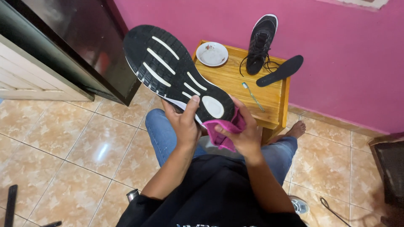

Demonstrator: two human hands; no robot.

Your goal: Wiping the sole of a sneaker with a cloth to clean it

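Above the lap, left hand (185, 126) grips shoe (176, 71); right hand (244, 134) pinches cloth (223, 132).

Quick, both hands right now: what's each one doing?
Left hand: closed on the black shoe, sole up.
Right hand: closed on a pink cloth at the heel.

saucer (212, 54) on table (235, 80), toothbrush (253, 96) right

Black sneaker (176, 71), sole up with white tread bars and oval heel patch, tilted toe toward upper left, held above lap; magenta cloth (225, 132), crumpled, pressed against heel end
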